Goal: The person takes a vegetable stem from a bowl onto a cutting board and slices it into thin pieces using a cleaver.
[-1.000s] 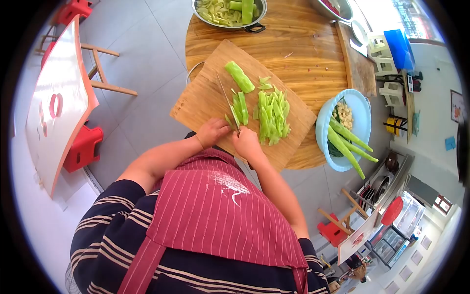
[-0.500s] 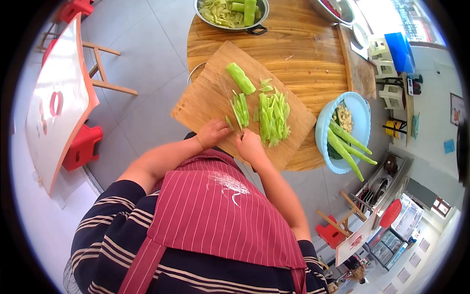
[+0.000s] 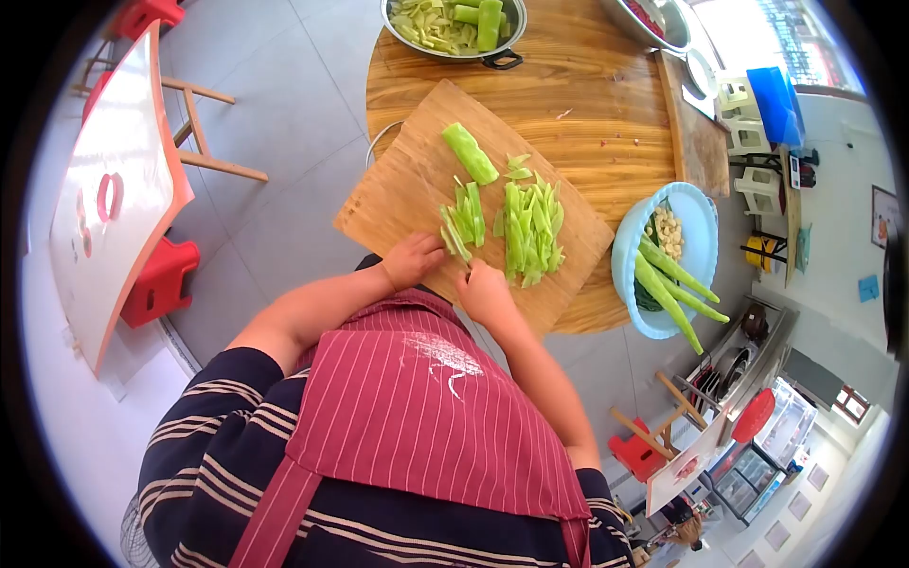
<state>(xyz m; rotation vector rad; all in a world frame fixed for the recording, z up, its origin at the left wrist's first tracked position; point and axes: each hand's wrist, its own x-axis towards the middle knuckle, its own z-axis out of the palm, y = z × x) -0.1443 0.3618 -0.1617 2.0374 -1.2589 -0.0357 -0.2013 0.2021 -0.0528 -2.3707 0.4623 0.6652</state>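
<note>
A wooden cutting board (image 3: 388, 204) lies at the table's near edge. My right hand (image 3: 486, 292) is closed around the handle of a knife (image 3: 466, 269); its blade is hard to make out among green slices. My left hand (image 3: 414, 258) rests at the board's near edge, fingers curled, with the fingertips against pale green vegetable slices (image 3: 453, 234). What is under those fingertips is partly hidden. Just beyond lies a short stack of slices (image 3: 470, 210), and to its right a larger pile of slices (image 3: 530, 227). A peeled green chunk (image 3: 470, 153) sits farther up the board.
A pot (image 3: 507, 40) of cut green pieces stands at the table's far left. To the right, a light blue basin (image 3: 703, 222) holds long green vegetables and pale small pieces. Another metal bowl (image 3: 674, 30) and a wooden board (image 3: 699, 142) are at the far right.
The knife blade stood upright beside the slices and now barely shows. Slices near my left fingertips have shifted and lean toward the blade. Both hands stay in nearly the same place.
</note>
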